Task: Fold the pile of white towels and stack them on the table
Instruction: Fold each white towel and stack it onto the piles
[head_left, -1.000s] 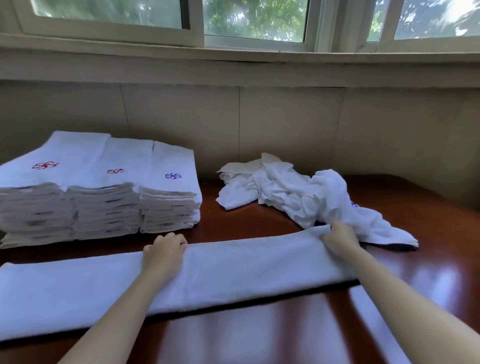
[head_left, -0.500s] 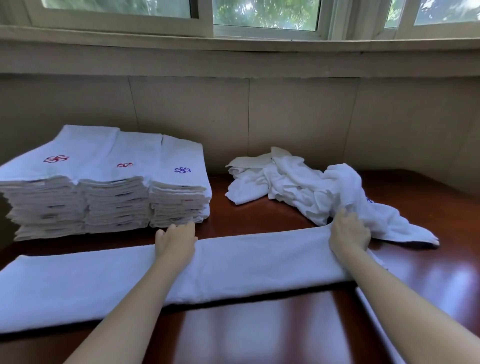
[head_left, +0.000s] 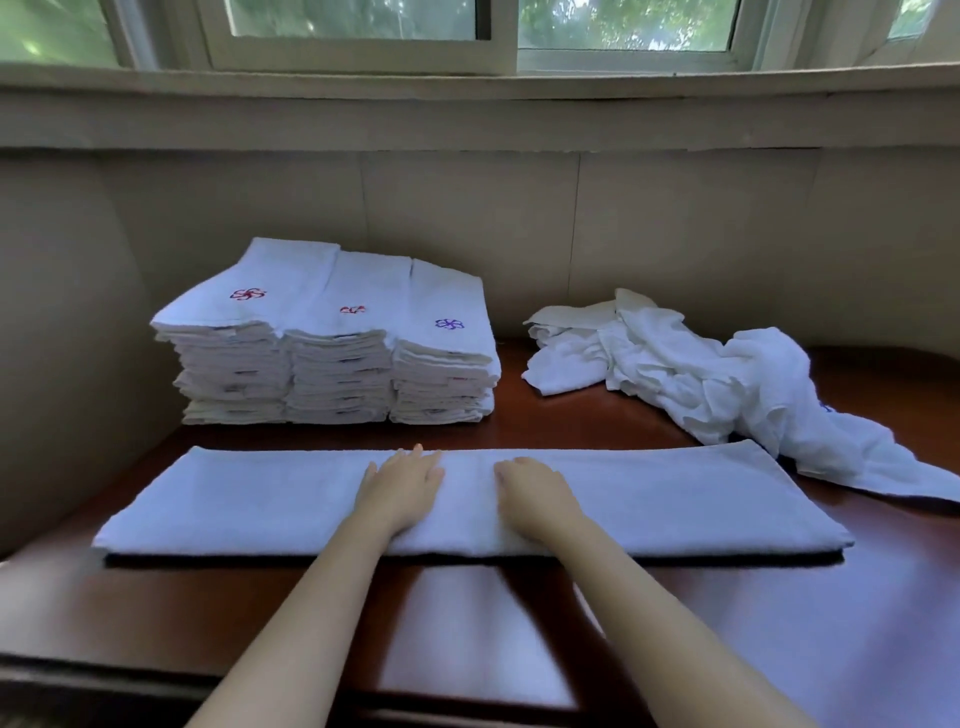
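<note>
Atop the long white folded towel (head_left: 675, 499), my left hand (head_left: 402, 480) and right hand (head_left: 535, 488) lie flat (gripping nothing); I should smooth outward, evenly.

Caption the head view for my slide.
Left hand, right hand resting on long folded white towel; neat towel stacks and crumpled white pile behind.

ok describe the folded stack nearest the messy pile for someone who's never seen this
On the dark wooden table below the window, three stacks of folded towels stand back left. It is the rightmost stack; its top emblem is purple, the others red.
</note>
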